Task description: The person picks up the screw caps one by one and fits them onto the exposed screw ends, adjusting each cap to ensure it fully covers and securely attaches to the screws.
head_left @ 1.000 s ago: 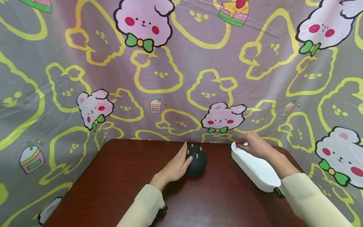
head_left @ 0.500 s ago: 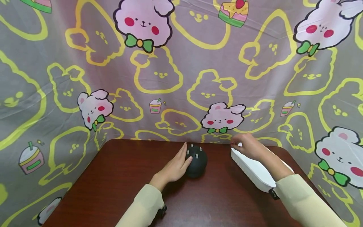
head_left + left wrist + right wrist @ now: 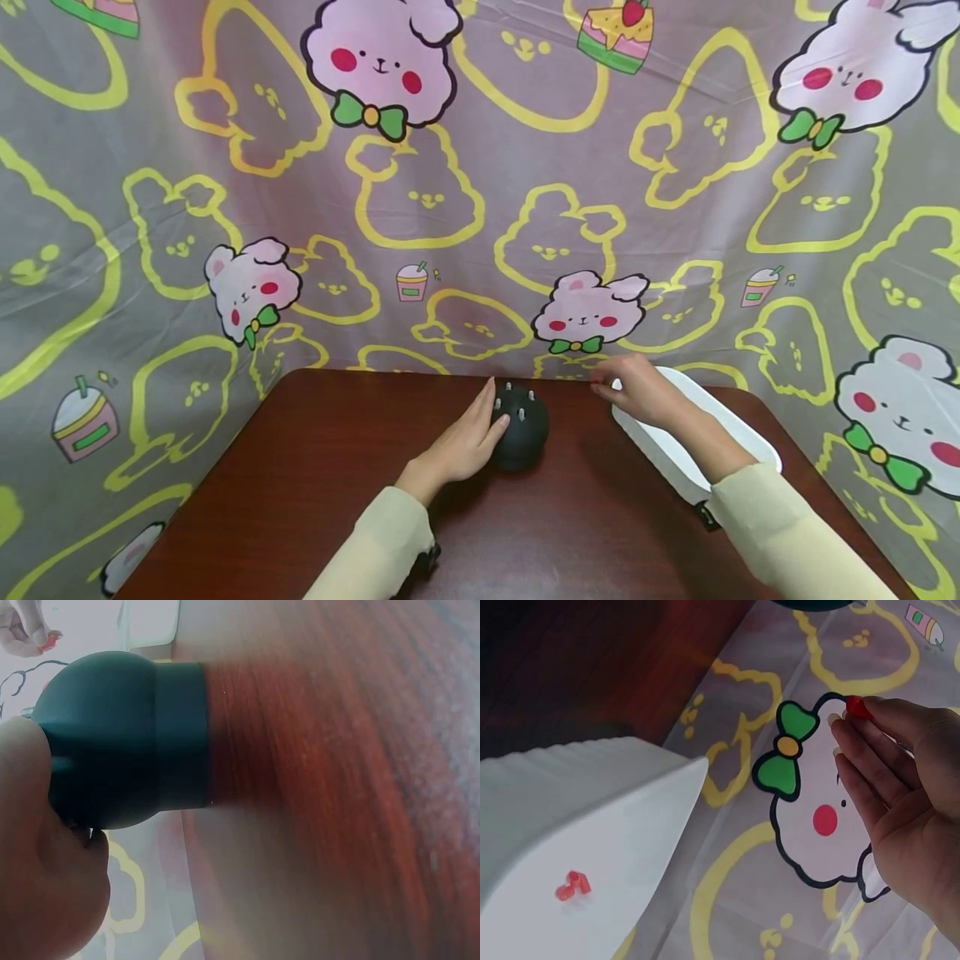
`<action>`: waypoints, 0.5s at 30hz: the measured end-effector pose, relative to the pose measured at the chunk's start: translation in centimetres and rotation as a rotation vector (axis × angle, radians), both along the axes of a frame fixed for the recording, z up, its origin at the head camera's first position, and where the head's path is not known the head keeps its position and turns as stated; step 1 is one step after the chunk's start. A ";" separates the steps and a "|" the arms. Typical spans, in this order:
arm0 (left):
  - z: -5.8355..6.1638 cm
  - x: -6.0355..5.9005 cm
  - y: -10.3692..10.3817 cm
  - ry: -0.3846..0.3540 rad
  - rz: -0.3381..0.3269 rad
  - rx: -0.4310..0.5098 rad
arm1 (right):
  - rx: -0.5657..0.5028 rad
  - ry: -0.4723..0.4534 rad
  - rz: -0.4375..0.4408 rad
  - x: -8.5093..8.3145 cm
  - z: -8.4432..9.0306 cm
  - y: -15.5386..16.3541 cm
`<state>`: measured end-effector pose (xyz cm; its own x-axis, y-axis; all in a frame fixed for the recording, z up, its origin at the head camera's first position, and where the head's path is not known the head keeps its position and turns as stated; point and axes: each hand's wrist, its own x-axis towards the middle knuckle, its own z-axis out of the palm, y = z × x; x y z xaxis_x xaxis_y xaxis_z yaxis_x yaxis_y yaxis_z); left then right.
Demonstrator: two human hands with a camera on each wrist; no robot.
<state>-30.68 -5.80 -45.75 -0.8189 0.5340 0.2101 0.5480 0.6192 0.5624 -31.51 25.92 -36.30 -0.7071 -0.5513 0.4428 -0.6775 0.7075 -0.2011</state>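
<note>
Mid-transfer, I'd say: right hand fingers pinch a small red bead, just off the white tray rim, nearing the dark peg ball. Left hand fingers lie straight against the ball, steadying it on the bench. Next needs fine alignment over a peg (one more red piece sits in the tray).

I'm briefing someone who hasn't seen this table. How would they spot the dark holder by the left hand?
Start at the brown table before the bunny-print cloth. Near its far edge, the left hand rests against a dark round holder, left of the white tray. Only it is dark, bulbous, with small pegs on top.
</note>
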 end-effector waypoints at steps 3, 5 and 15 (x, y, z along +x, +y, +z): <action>0.1 0.0 0.0 0.000 0.001 -0.006 | -0.015 0.008 0.003 0.0 0.0 -0.4; 0.1 0.0 0.0 -0.001 0.000 -0.009 | -0.023 0.008 0.001 0.0 -0.1 -0.7; -0.2 -0.1 -0.1 0.003 -0.001 -0.011 | -0.078 0.019 0.018 -0.2 -0.6 -2.1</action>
<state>-30.79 -5.86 -45.91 -0.8180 0.5368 0.2068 0.5500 0.6248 0.5542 -31.75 23.87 -36.91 -0.6887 -0.5267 0.4982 -0.6939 0.6780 -0.2425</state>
